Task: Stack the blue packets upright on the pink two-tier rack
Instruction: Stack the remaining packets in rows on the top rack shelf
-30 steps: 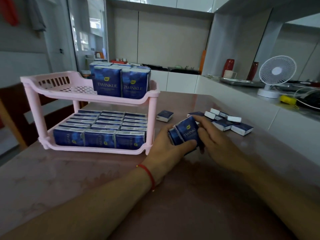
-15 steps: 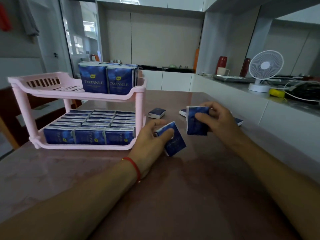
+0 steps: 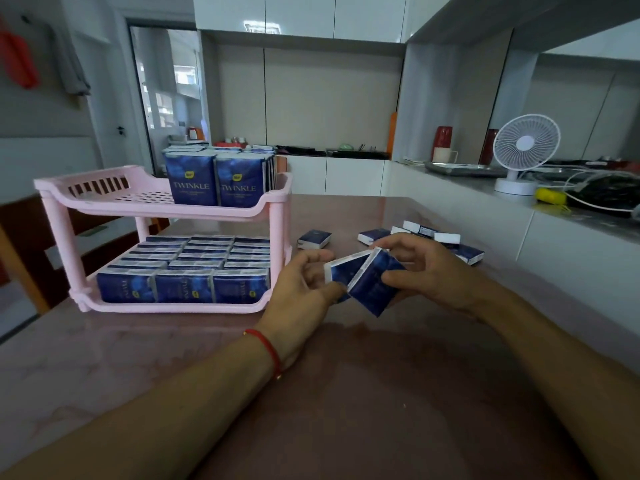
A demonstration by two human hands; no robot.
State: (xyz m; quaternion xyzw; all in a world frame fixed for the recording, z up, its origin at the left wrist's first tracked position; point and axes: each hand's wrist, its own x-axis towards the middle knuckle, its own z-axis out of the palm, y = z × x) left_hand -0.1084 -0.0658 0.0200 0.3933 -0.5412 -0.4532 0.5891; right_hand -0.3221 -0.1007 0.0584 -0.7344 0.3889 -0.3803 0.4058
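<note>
Packets (image 3: 367, 282) rejoined, pinched between both hands' fingers (image 3: 398, 280).

Rack (image 3: 273, 202): on the table (image 3: 346, 410), to the left.
Top shelf: packets (image 3: 214, 181) upright at its right end.
Bottom shelf: rows of packets (image 3: 194, 268) fill it.
Hands: right of the rack, above the table; left hand (image 3: 298, 296) beside right hand (image 3: 433, 275).
Held packets: one packet (image 3: 341, 270) in the left hand touches another (image 3: 372, 289) in the right.
Loose packets (image 3: 419, 233): on the table behind the hands.
Fan (image 3: 519, 154): on the counter (image 3: 571, 244), far right.
</note>
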